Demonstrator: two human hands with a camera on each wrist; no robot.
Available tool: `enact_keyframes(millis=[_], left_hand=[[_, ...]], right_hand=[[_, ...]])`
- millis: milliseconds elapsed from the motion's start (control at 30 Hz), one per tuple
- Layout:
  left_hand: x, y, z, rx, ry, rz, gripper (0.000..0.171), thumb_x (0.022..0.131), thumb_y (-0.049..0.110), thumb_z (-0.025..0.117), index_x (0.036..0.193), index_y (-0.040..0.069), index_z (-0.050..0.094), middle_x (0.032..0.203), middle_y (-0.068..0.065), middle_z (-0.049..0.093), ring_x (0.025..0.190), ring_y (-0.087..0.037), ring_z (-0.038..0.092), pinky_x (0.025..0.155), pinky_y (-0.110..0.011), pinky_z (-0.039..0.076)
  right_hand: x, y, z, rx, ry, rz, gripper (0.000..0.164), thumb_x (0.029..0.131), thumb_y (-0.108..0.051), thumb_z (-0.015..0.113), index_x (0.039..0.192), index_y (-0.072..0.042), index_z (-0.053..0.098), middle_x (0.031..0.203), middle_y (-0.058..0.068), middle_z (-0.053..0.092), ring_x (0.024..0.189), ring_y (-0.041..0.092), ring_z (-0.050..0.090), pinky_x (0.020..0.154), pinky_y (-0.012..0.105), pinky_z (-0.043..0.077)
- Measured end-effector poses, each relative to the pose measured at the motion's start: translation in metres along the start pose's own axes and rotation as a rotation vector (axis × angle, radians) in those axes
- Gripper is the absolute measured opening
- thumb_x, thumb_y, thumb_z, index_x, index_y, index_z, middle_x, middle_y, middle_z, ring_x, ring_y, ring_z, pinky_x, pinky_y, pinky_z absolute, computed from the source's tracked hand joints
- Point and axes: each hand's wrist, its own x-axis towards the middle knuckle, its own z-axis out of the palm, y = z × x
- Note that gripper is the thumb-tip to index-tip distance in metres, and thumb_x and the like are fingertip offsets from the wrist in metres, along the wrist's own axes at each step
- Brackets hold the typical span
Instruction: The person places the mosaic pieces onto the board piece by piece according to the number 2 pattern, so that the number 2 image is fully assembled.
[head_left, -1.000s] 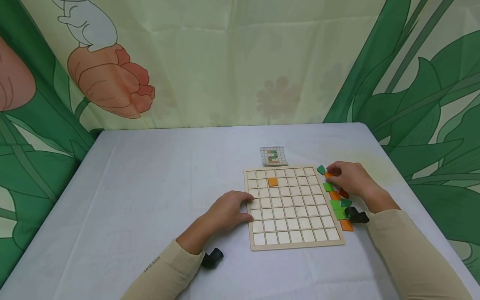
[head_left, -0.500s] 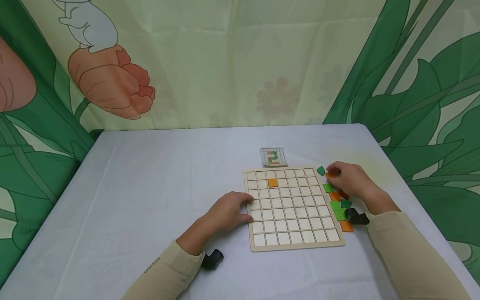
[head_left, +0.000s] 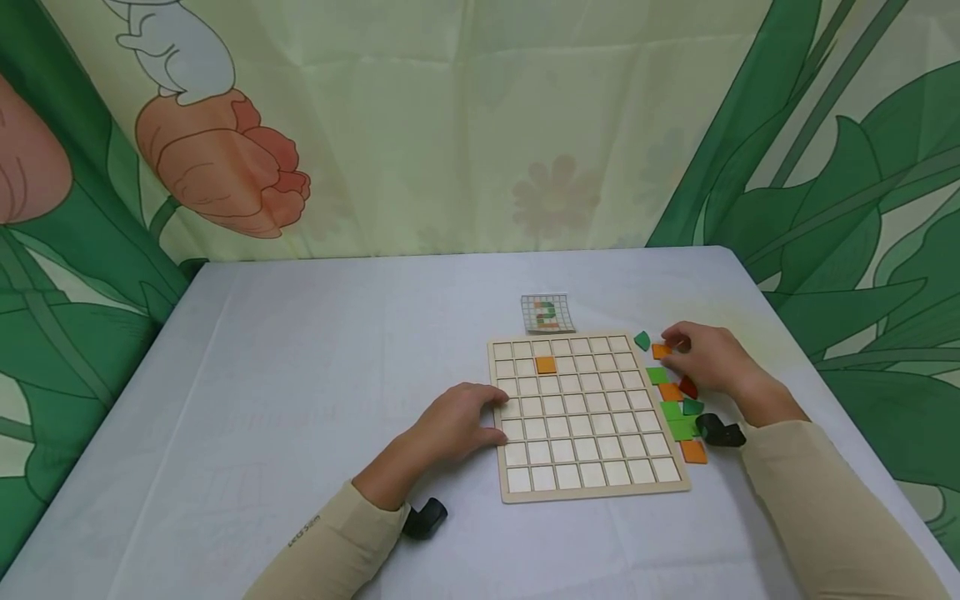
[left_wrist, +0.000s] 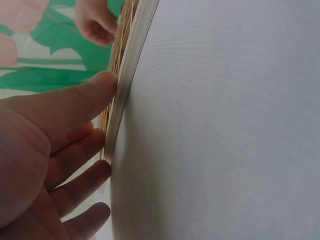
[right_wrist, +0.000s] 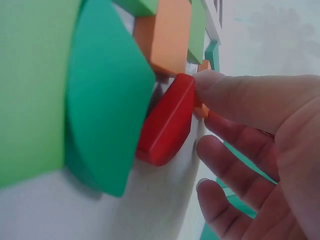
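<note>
A wooden grid board lies on the white table, with one orange square tile in a cell of its second row. My left hand rests thumb and fingertips against the board's left edge; in the left wrist view its fingers are spread and loosely bent. To the right of the board, my right hand is at a loose orange tile, thumb and forefinger apart around its right end. In the right wrist view a red piece stands close to the thumb, beside a dark green piece.
Several loose light green, orange and dark green pieces line the board's right side, among them a light green tile and an orange tile. A small pattern card lies behind the board. A printed curtain hangs behind the table.
My right hand has shifted slightly to the right, and more of the orange tile and the red piece shows beside it. The left hand and the board have not moved.
</note>
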Motion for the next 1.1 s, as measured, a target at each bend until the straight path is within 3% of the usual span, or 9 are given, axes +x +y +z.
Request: enact_keyframes(millis=[533,1100], left_hand=[[0.0,-0.001,0.0,0.004,0.002,0.004,0.049,0.085,0.021,0.083,0.128,0.006,0.065,0.126,-0.005,0.065,0.125,-0.026,0.055,0.105,-0.039,0.045],[0.001,0.0,0.001,0.002,-0.007,-0.006,0.05,0.084,0.021,0.083,0.128,0.007,0.066,0.126,-0.004,0.065,0.125,-0.025,0.055,0.106,-0.039,0.044]], right_hand=[[0.002,0.0,0.0,0.001,0.002,-0.008,0.052,0.097,-0.026,0.065,0.131,0.011,0.052,0.126,0.031,0.057,0.109,0.044,0.051,0.099,0.06,0.045],[-0.004,-0.033,0.001,0.027,0.02,-0.097,0.05,0.097,-0.027,0.065,0.134,0.006,0.056,0.128,0.028,0.058,0.114,0.042,0.051,0.096,0.056,0.049]])
